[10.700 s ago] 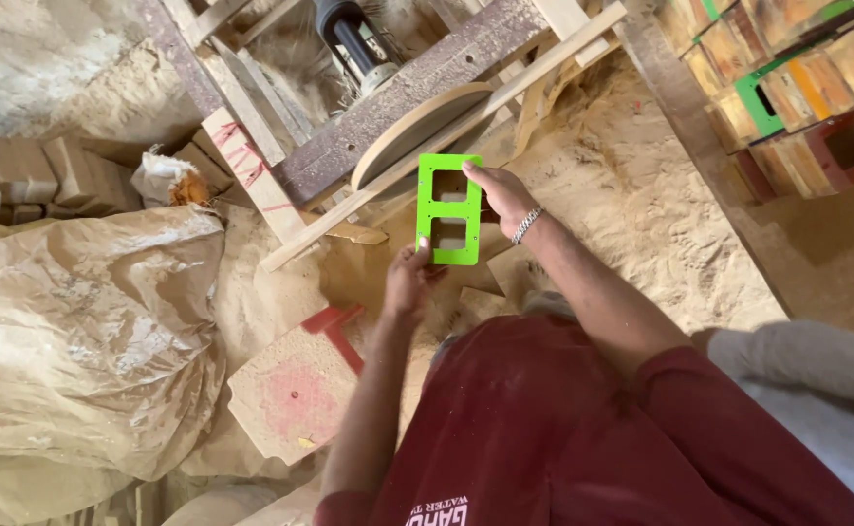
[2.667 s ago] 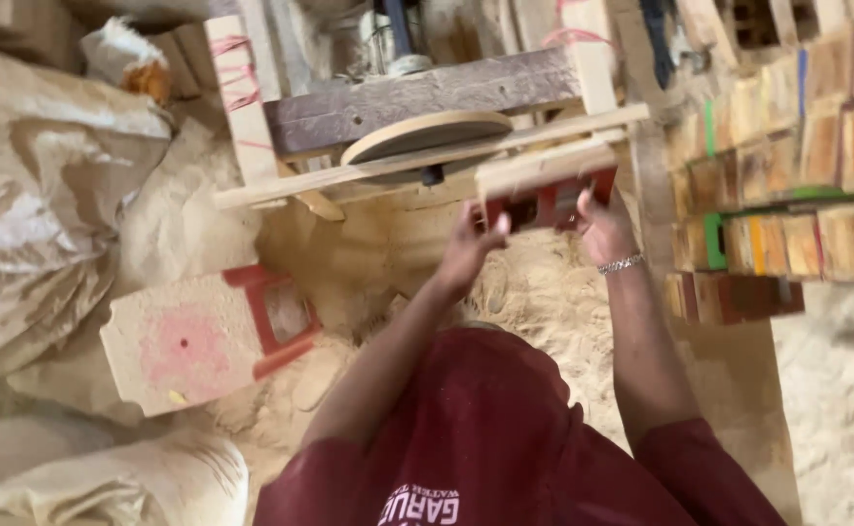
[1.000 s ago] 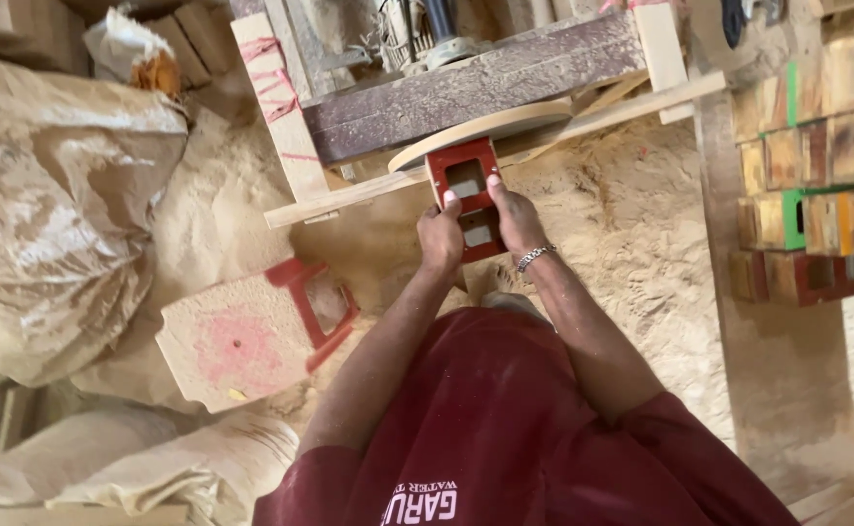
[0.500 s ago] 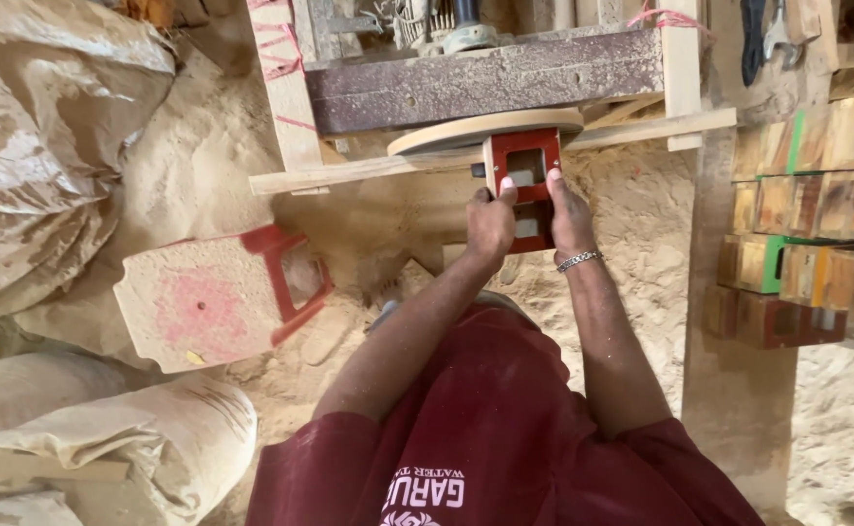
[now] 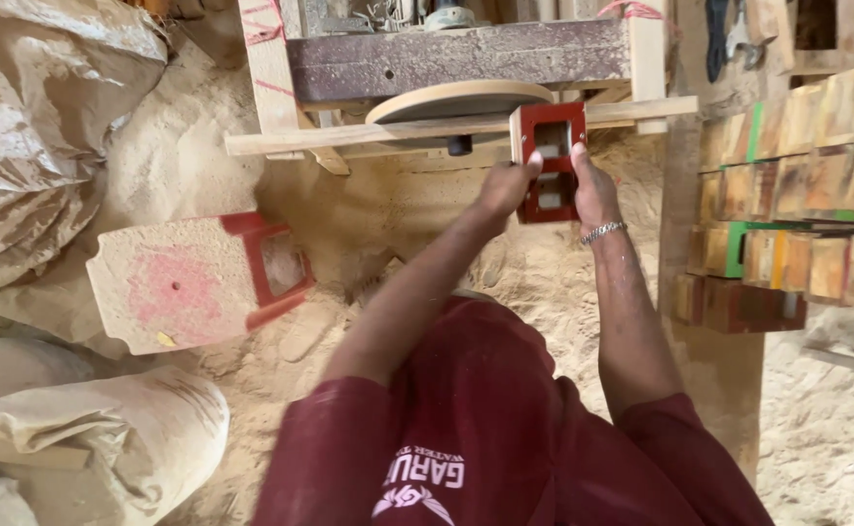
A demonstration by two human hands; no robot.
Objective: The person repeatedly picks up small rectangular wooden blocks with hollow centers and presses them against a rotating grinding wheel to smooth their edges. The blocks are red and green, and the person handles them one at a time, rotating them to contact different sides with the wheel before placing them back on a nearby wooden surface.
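Note:
I hold a small red wooden frame [image 5: 551,161] with two rectangular openings, upright, in both hands. My left hand [image 5: 507,185] grips its left edge and my right hand [image 5: 589,185], with a metal bracelet on the wrist, grips its right edge. The frame's top end sits against the wooden rail [image 5: 369,136] next to the round sanding disc [image 5: 456,97] of a wooden machine. My arms reach forward from my dark red shirt.
A sawdust-covered red stool [image 5: 193,282] lies on its side at the left. Filled sacks [image 5: 37,136] are heaped at the far left and lower left. Stacked painted wooden frames [image 5: 797,185] fill shelves at the right. Sawdust covers the ground.
Earlier I held a green frame; now it is a red one. Over the last second both hands moved the red frame to the right along the rail, beside the disc.

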